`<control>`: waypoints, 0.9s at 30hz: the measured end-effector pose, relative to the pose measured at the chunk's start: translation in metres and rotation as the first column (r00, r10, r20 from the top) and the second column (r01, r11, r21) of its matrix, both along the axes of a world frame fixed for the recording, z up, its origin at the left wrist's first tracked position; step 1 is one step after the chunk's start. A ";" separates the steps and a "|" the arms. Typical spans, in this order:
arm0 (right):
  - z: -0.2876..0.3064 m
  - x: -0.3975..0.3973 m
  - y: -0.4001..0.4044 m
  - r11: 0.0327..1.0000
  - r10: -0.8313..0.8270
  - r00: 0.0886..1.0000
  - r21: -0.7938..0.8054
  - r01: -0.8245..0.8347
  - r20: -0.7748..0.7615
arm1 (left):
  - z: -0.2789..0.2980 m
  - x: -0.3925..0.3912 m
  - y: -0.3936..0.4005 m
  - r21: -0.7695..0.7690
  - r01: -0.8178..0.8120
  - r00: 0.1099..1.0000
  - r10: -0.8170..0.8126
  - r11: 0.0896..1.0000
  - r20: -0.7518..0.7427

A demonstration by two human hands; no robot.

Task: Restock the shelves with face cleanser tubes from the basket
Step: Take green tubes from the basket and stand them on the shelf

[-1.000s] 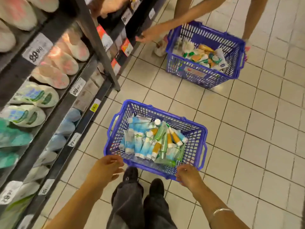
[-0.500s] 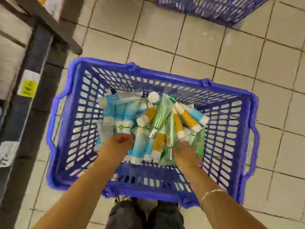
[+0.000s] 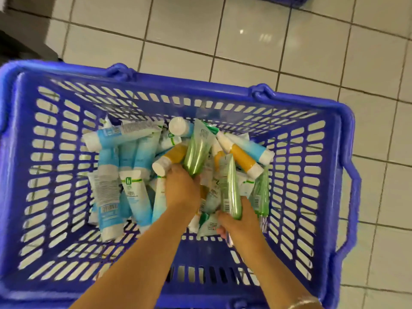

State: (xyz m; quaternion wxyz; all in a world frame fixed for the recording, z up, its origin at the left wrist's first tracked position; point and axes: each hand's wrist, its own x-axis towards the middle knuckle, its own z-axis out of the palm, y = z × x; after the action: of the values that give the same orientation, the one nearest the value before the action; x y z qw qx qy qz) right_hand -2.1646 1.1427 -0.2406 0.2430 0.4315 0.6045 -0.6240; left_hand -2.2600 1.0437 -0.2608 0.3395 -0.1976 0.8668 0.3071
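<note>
Floor (image 3: 289, 41) tiled around a blue basket (image 3: 343, 152), now filling the view after a lean down from standing. Tubes (image 3: 131, 175) heaped inside, blue ones left of the grips, yellow ones beyond them. Left hand (image 3: 181, 189), resting on the rim a second ago, now deep in the heap, grip clamped on a green tube (image 3: 197, 150). Right hand (image 3: 236, 221) likewise, clamped on another green tube (image 3: 230, 186). Picking begun; shelving yet to come.
</note>
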 end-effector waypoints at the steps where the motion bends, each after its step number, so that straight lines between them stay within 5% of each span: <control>1: 0.004 0.003 0.003 1.000 -0.028 1.000 0.002 0.028 -0.010 | -0.002 -0.001 0.002 -0.030 0.016 1.000 -0.016 0.999 0.012; 7: 0.026 0.001 0.012 0.997 -0.072 0.996 0.038 0.074 -0.053 | 0.000 -0.002 -0.002 0.052 0.106 0.988 -0.111 0.993 0.107; 13: 0.067 -0.013 -0.001 0.987 -0.157 0.987 -0.047 0.155 -0.045 | 0.050 0.008 -0.036 0.321 -0.228 0.954 0.144 0.919 0.264; 18: 0.132 -0.032 -0.019 0.994 -0.110 0.981 0.000 0.111 -0.162 | 0.126 0.013 -0.081 0.483 -0.397 0.909 0.262 0.780 0.324; 27: 0.288 -0.070 -0.068 0.997 0.074 0.941 0.021 -0.071 -0.330 | 0.295 0.019 -0.152 0.636 -0.522 0.825 0.524 0.568 0.209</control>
State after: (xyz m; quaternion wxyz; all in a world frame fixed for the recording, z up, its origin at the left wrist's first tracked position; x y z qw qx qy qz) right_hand -2.2344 1.0751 0.0469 0.1593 0.2994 0.6548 -0.6754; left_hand -2.2408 0.8921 0.0346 0.2793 -0.3089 0.5995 0.6835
